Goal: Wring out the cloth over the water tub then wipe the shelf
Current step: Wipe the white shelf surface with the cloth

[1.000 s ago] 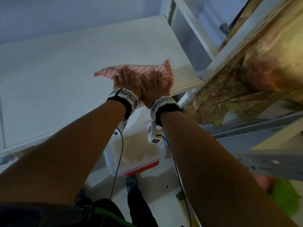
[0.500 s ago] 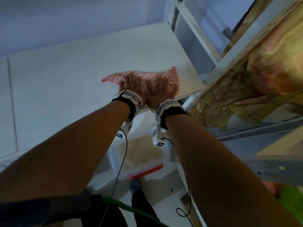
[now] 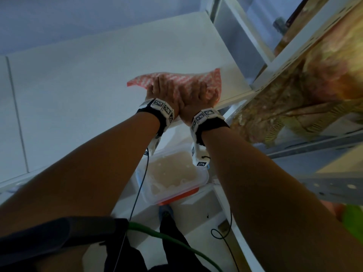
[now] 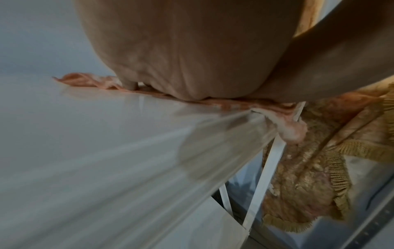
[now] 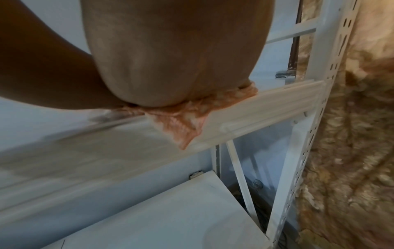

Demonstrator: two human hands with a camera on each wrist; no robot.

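A pink patterned cloth (image 3: 186, 80) lies spread on the white shelf (image 3: 94, 85), near its front right corner. My left hand (image 3: 164, 93) and right hand (image 3: 198, 95) press flat on it side by side, with the wrists touching and the fingers straight. In the left wrist view the cloth (image 4: 85, 82) lies under the palm. In the right wrist view a corner of the cloth (image 5: 181, 129) hangs over the shelf's front edge. The clear water tub (image 3: 204, 174), holding murky water and set on an orange lid, sits below between my forearms.
A white perforated upright (image 3: 294, 46) and a gold fringed fabric (image 3: 284, 114) stand just right of the shelf. A lower shelf board (image 5: 170, 210) lies underneath. My leg and foot (image 3: 167, 213) and a green cable (image 3: 167, 236) are on the floor side.
Both hands have slid the cloth a little to the right along the shelf's front edge, towards the corner. Both hands still press flat on it.
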